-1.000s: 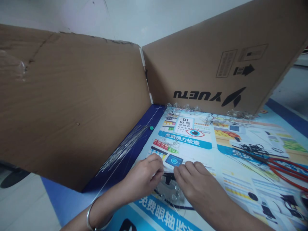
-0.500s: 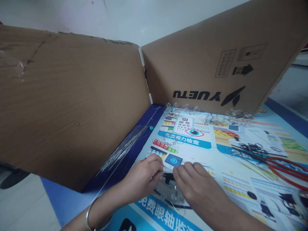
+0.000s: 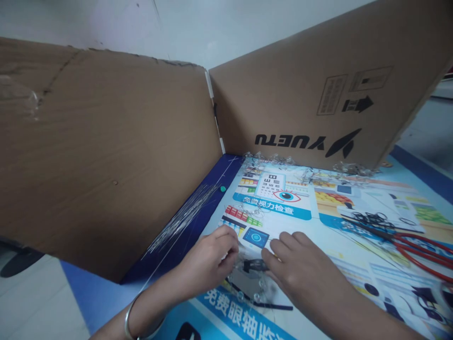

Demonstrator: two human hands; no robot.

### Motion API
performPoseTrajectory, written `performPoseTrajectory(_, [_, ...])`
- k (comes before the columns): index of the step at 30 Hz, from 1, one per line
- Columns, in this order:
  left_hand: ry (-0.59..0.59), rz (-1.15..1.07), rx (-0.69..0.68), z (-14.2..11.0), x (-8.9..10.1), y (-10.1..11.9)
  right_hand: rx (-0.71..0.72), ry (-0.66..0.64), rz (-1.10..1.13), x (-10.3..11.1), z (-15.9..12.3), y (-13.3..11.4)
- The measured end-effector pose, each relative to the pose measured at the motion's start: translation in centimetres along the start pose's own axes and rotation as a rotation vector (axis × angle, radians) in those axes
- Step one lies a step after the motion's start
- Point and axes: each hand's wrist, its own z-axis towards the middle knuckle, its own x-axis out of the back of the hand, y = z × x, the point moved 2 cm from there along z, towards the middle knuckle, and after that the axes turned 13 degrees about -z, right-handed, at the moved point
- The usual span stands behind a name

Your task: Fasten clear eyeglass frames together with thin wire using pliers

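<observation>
My left hand [image 3: 214, 257], a silvery bangle on its wrist, has its fingers curled in a pinch; what is between them is too small to make out. To its right, my right hand [image 3: 300, 264] is closed, with the end of a small dark object [image 3: 255, 265] showing at its fingertips. That object's kind is unclear, since the fingers cover the rest. Below and between the hands lie a grey flat piece [image 3: 247, 282] and clear beads [image 3: 260, 296] on thin strands. A narrow black strip [image 3: 278, 307] lies in front of them.
Cardboard panels [image 3: 116, 156] stand at left and back. Thin wires [image 3: 184, 215] lie along the left panel. Clear beaded pieces [image 3: 269, 159] line the back. At right are red-handled scissors [image 3: 410, 243] and black rings [image 3: 373, 219]. A printed sheet [image 3: 300, 226] covers the table.
My right hand has shifted right, away from the left, widening the gap. More of the dark object, the beads and the black strip now shows. My left hand stays almost where it was.
</observation>
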Motion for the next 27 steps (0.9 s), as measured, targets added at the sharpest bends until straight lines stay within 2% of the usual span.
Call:
performPoseTrajectory(3, [-0.004,-0.009,-0.016,-0.1,0.2,0.0,-0.005,-0.063,0.117,0.2,-0.3,1.7])
performPoseTrajectory(7, [-0.017,-0.019,-0.058,-0.2,0.3,0.2,-0.04,-0.066,0.063,0.3,-0.3,2.9])
performPoseTrajectory(18, [-0.103,0.031,-0.087,0.0,0.2,0.1,0.079,-0.047,0.069,-1.6,-0.3,0.9])
performPoseTrajectory(24, [-0.141,0.067,-0.061,0.0,0.0,0.2,0.083,-0.025,0.05,-1.9,0.0,0.6])
performPoseTrajectory(27, [-0.121,0.083,-0.041,0.0,-0.1,0.6,0.091,-0.02,0.016,-1.9,-0.1,0.4])
